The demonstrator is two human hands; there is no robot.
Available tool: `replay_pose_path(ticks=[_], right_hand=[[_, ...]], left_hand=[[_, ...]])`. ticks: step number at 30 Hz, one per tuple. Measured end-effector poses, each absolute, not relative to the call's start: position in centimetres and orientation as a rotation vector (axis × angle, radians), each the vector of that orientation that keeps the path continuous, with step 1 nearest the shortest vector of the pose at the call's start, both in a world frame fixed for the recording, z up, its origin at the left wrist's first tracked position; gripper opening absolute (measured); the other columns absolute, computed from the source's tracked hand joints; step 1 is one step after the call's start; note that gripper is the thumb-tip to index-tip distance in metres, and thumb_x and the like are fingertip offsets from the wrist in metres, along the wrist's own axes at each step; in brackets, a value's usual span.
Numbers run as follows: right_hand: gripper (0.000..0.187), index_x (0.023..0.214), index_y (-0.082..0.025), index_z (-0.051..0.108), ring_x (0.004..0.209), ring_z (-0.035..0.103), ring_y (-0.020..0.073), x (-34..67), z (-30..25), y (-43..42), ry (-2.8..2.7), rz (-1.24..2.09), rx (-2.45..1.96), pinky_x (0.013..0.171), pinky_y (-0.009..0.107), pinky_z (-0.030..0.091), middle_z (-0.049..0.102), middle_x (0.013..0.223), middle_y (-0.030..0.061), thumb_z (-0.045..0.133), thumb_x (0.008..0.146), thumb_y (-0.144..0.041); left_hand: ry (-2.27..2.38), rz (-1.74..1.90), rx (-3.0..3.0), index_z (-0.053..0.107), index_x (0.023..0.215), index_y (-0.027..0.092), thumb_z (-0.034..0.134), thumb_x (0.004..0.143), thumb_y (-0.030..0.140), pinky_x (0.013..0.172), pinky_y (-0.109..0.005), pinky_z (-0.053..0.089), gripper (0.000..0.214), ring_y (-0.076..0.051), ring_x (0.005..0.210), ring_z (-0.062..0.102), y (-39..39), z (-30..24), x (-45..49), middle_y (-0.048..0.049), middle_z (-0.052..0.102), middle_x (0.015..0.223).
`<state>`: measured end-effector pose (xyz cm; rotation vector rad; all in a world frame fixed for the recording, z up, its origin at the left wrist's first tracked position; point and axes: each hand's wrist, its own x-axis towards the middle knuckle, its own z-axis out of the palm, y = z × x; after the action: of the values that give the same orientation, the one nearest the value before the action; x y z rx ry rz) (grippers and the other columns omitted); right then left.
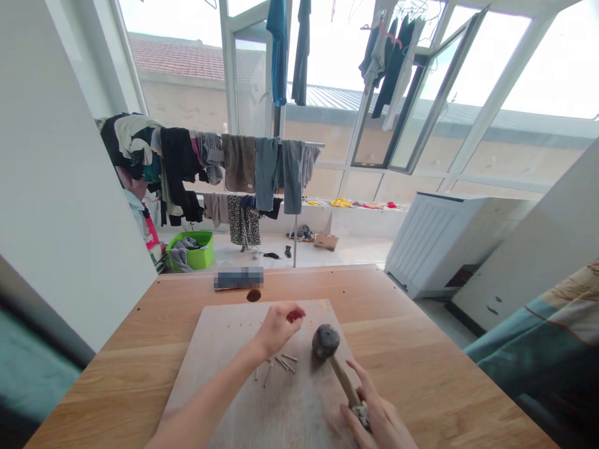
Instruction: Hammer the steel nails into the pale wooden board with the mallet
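R hand [377,411] wrapped rd mallet [341,375], latter nr R edge of board [213,349]. L hand [277,325] half-curled nr board's far edge; can't tell if gripping anything. Loose nails [282,363] approx mid-board. Board on surface [126,362], short of surface's far edge.

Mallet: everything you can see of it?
The mallet has a blunt dark-grey head, rubber-like, on a straight tan handle that looks wooden, greyish and patterned near its lower end, where the right hand holds it. It slants, head farther away, over the right part of the pale board; whether the head touches it is unclear.
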<state>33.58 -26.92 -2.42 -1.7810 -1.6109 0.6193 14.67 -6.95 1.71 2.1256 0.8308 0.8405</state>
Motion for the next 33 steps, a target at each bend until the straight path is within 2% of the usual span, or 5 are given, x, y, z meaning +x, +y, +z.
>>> replay_pose_path(ticks=[6, 12, 21, 25, 33], right_hand=[[0.054, 0.131, -0.012, 0.065, 0.106, 0.073, 0.0288, 33.9, -2.5, -27.0, -1.484, 0.591, -1.771, 0.090, 0.029, 0.056, 0.076, 0.118, 0.0161, 0.052, 0.092, -0.047], [0.055, 0.126, -0.007, 0.068, 0.103, 0.073, 0.0296, 33.7, -1.5, -27.3, -1.483, 0.646, -1.813, 0.090, 0.030, 0.056, 0.075, 0.120, 0.0171, 0.054, 0.093, -0.048], [0.064, 0.129, -0.013, 0.066, 0.071, 0.073, 0.0225, 33.9, -1.7, -26.9, -1.425, 0.812, -1.741, 0.070, 0.028, 0.059, 0.076, 0.072, 0.0046, 0.051, 0.087, -0.058], [0.070, 0.139, -0.015, 0.056, 0.039, 0.057, 0.0157, 33.5, -0.8, -26.1, -1.285, 0.881, -1.728, 0.043, 0.023, 0.050, 0.053, 0.042, -0.0070, 0.049, 0.088, -0.062], [0.074, 0.155, -0.007, 0.028, 0.031, 0.042, 0.0111, 31.3, 3.6, -23.7, -1.305, 0.895, -1.767, 0.031, 0.017, 0.037, 0.037, 0.043, -0.0131, 0.037, 0.095, -0.050]], left_hand=[[0.812, 0.890, 2.009, 0.074, 0.087, 0.015, 0.058, 0.082, 0.012, 0.077, -0.028, 0.054, 0.018, -0.018, 0.079, 0.069, -6.0, -0.3, 18.1, -0.0053, 0.076, 0.085], [0.781, 0.901, 2.019, 0.074, 0.089, 0.016, 0.057, 0.083, 0.013, 0.078, -0.028, 0.054, 0.019, -0.018, 0.081, 0.069, -6.2, -0.8, 18.2, -0.0052, 0.076, 0.088], [0.813, 0.870, 1.982, 0.072, 0.102, 0.019, 0.062, 0.082, 0.017, 0.071, -0.026, 0.054, 0.022, -0.016, 0.072, 0.067, -6.2, -1.0, 18.3, -0.0017, 0.075, 0.081], [0.819, 0.897, 1.925, 0.069, 0.104, 0.019, 0.064, 0.080, 0.015, 0.077, -0.028, 0.055, 0.025, -0.017, 0.077, 0.071, -6.0, -1.2, 18.3, -0.0022, 0.077, 0.082], [0.776, 0.914, 1.893, 0.070, 0.100, 0.018, 0.065, 0.077, 0.014, 0.073, -0.026, 0.054, 0.023, -0.017, 0.073, 0.071, -5.9, -1.0, 18.4, -0.0017, 0.078, 0.079]])
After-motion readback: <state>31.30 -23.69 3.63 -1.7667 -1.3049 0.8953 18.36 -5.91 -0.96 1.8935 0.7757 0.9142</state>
